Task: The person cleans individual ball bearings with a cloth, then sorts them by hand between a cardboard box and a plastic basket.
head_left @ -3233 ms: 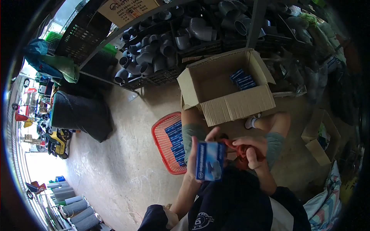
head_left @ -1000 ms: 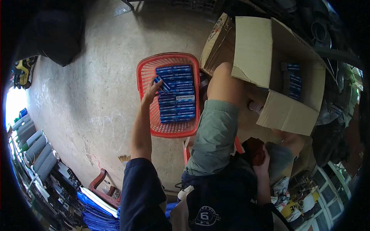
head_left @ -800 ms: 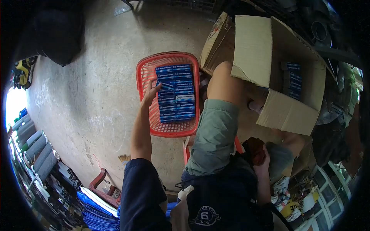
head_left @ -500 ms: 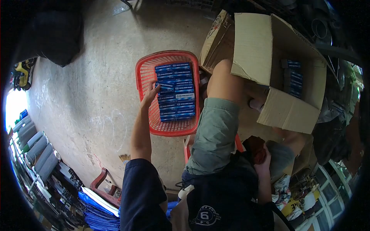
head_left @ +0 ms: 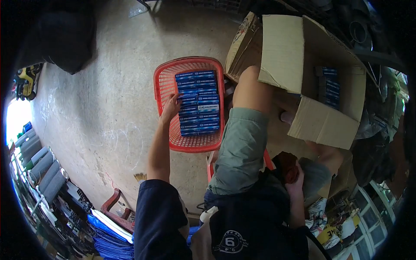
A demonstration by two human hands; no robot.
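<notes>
My left hand (head_left: 170,108) reaches into the red plastic basket (head_left: 164,82) on the floor, fingertips resting on the row of blue boxes (head_left: 198,104) stacked inside; nothing is gripped in it. Near my lap, my right hand (head_left: 295,182) is closed around a bunched red cloth (head_left: 286,166). An open cardboard carton (head_left: 284,52) stands beyond my knee with more blue boxes (head_left: 331,86) lined up inside it.
I sit on a low red stool (head_left: 211,167) with my knees between basket and carton. Grey concrete floor (head_left: 104,99) stretches to the left. A dark bag (head_left: 56,39) lies at the upper left. Folded blue sheets (head_left: 110,234) and grey rolls (head_left: 39,173) are at the lower left.
Three seconds ago my left hand held a blue box up before me. It then set the box into the basket, and now the fingers have slid slightly lower, off the box.
</notes>
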